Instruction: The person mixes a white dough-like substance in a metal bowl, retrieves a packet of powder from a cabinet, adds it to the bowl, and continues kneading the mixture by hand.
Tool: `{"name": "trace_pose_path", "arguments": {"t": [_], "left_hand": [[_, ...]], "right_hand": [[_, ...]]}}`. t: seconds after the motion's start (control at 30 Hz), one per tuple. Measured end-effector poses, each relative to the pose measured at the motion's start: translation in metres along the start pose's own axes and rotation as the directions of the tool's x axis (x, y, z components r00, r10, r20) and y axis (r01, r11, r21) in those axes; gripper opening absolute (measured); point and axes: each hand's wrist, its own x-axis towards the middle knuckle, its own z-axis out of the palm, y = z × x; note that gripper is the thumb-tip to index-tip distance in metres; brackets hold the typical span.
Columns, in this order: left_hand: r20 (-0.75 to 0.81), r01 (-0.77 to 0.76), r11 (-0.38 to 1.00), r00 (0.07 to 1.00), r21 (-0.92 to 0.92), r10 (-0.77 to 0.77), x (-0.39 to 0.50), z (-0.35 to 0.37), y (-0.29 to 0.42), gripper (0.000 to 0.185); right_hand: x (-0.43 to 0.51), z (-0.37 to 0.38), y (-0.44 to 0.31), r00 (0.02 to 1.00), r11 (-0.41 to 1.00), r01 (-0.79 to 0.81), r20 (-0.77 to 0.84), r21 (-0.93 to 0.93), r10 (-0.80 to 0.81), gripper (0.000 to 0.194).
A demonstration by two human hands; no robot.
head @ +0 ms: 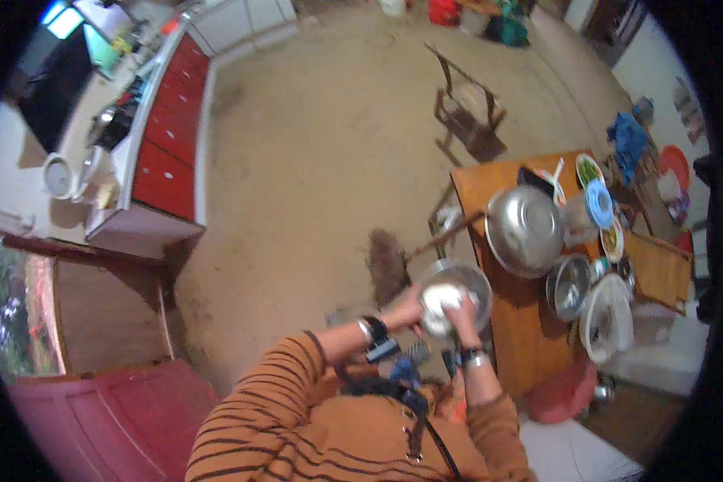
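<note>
A round metal bowl [481,282] is in front of my body, at the left edge of the wooden table. White contents [443,301] show in or over it; blur hides whether they lie in a smaller bowl. My left hand [405,310] grips the rim at the left side. At the right, my right hand [463,313] reaches over the rim with its fingers on the white contents; what the fingertips do is too blurred to tell.
The wooden table [518,343] at right bears a large metal basin [524,229], a glass-like bowl [569,286], a white plastic basket [605,319], a blue-lidded container [598,203] and plates of food. A wooden chair [470,120] stands beyond. Red cabinets [169,132] line the left.
</note>
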Motion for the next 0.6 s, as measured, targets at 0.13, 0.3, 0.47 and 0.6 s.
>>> {"name": "trace_pose_path", "arguments": {"t": [0.13,0.3,0.47,0.6], "left_hand": [[-0.191,-0.057,0.993,0.981,-0.103,0.036,-0.042,-0.095,0.041,0.068],[-0.351,-0.086,0.975,0.936,-0.203,0.009,-0.095,-0.201,0.077,0.071],[-0.457,-0.218,0.925,0.888,-0.31,0.056,-0.118,-0.298,0.101,0.071],[-0.522,-0.267,0.908,0.851,-0.324,0.063,-0.104,-0.356,0.129,0.066]], "right_hand": [[0.036,0.055,-0.127,0.924,0.948,0.27,0.232,0.171,-0.305,0.083],[0.049,0.134,-0.263,0.928,0.938,0.325,0.232,-0.123,-0.291,0.086],[0.078,0.201,-0.366,0.811,0.853,0.502,0.419,-0.142,-0.408,0.063],[0.121,0.236,-0.421,0.713,0.763,0.643,0.416,-0.067,-0.564,0.047]]}}
